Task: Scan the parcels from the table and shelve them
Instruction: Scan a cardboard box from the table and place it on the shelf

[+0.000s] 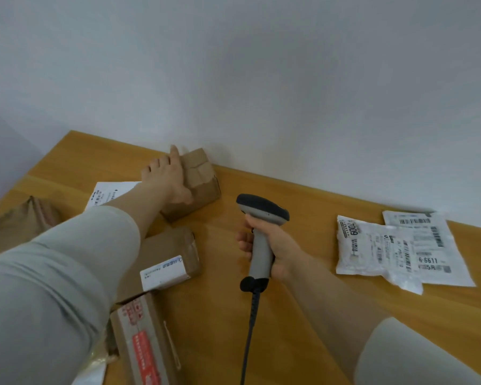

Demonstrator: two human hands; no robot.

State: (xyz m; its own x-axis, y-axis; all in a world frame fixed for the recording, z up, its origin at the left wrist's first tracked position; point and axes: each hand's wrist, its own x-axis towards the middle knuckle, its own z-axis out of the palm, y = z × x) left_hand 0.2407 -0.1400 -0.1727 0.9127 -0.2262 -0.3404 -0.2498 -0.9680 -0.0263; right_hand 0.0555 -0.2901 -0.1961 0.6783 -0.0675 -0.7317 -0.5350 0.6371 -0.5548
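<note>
A small brown cardboard box (202,179) stands on the wooden table (303,212) near the wall. My left hand (165,176) grips this box, fingers over its left side and thumb on its near face. My right hand (275,245) holds a grey barcode scanner (261,218) upright by its handle above the middle of the table, its dark head turned left toward the box. The scanner's cable (250,329) runs down toward me.
A labelled brown box (175,259) and a box with red tape (145,340) lie under my left forearm. A white label sheet (109,193) and another brown parcel (20,218) lie at left. Two white plastic mailers (372,251) (433,245) overlap at right.
</note>
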